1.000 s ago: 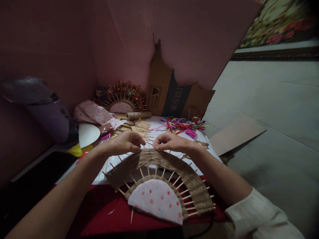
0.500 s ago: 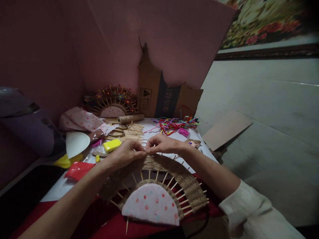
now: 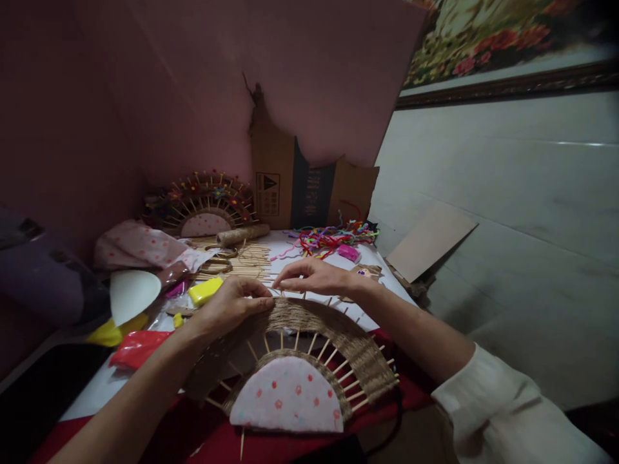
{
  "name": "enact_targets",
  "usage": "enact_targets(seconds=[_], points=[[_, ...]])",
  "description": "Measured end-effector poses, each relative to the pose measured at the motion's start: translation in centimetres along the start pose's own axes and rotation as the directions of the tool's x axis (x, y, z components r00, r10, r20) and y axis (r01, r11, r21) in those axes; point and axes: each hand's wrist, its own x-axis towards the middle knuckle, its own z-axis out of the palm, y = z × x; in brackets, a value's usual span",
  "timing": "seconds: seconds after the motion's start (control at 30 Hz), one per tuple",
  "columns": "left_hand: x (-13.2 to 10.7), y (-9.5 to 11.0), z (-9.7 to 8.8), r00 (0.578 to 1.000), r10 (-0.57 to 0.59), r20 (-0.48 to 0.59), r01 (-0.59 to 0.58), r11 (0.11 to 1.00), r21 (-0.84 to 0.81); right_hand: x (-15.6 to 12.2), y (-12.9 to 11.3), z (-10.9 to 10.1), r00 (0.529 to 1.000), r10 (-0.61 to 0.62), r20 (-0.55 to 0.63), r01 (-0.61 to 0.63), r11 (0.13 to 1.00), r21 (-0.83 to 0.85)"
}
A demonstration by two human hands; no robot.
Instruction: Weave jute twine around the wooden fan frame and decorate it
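Woven fan (image 3: 290, 380) at the desk's (image 3: 89, 390) near edge.
Fingers of the left hand (image 3: 236, 304) pinch its arched top, probably for steadiness; those of the right hand (image 3: 312, 276) bend narrowly nearby, any grip impossible to tell.

The left hand (image 3: 242, 304) and its forearm cover part of the woven twine fan's (image 3: 333, 319) outer band. What the right hand's (image 3: 312, 276) fingertips pinch, if anything, is too small to tell. The torn cardboard's (image 3: 273, 154) lettering is illegible; the framed painting (image 3: 488, 42) runs past the top edge.
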Motion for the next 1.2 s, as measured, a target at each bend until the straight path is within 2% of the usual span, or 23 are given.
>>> enact_targets(seconds=[0.1, 0.17, 0.23, 0.3, 0.37, 0.53, 0.63, 0.73, 0.83, 0.97, 1.03, 1.2], points=[[-0.1, -0.1, 0.0, 1.0, 0.016, -0.014, -0.016, 1.0, 0.019, -2.5, -0.3, -1.0, 0.978, 0.051, -0.2, -0.045, 0.999, 0.031], [-0.1, -0.2, 0.0, 0.999, 0.028, -0.022, -0.028, 0.999, 0.029, -4.9, -0.5, -1.7, 0.93, 0.13, -0.344, -0.118, 0.991, 0.057], [-0.1, -0.3, 0.0, 0.998, 0.05, -0.032, -0.048, 0.998, 0.044, -7.7, -0.5, -2.2, 0.859, 0.179, -0.48, -0.163, 0.984, 0.076], [0.0, -0.4, 0.0, 0.996, 0.082, -0.04, -0.079, 0.995, 0.065, -10.7, -0.4, -2.3, 0.788, 0.244, -0.565, -0.246, 0.966, 0.074], [0.1, -0.5, 0.1, 0.993, 0.112, -0.047, -0.107, 0.99, 0.096, -13.6, 0.0, -1.9, 0.73, 0.271, -0.627, -0.353, 0.936, -0.006], [0.2, -0.5, 0.1, 0.982, 0.174, -0.077, -0.155, 0.967, 0.201, -18.1, 1.7, 0.1, 0.624, 0.218, -0.75, -0.536, 0.818, -0.208], [0.2, -0.4, 0.2, 0.978, 0.194, -0.083, -0.171, 0.959, 0.225, -18.5, 2.8, 0.8, 0.623, 0.231, -0.748, -0.569, 0.789, -0.23], [0.3, -0.5, 0.3, 0.976, 0.188, -0.108, -0.164, 0.966, 0.201, -17.3, 3.7, 0.8, 0.603, 0.202, -0.772, -0.603, 0.749, -0.275], [0.3, -0.6, 0.3, 0.979, 0.166, -0.117, -0.147, 0.977, 0.155, -15.3, 4.1, 0.6, 0.553, 0.257, -0.793, -0.715, 0.635, -0.293], [0.3, -1.0, 0.3, 0.967, 0.225, -0.12, -0.211, 0.97, 0.122, -13.0, 4.8, 0.5, 0.542, 0.358, -0.76, -0.803, 0.489, -0.342], [0.4, -1.3, 0.3, 0.958, 0.259, -0.126, -0.244, 0.962, 0.125, -12.5, 5.3, 0.6, 0.54, 0.357, -0.762, -0.809, 0.47, -0.353], [0.5, -1.6, 0.3, 0.946, 0.3, -0.119, -0.285, 0.95, 0.131, -12.6, 6.4, 1.0, 0.539, 0.31, -0.783, -0.793, 0.499, -0.348]])
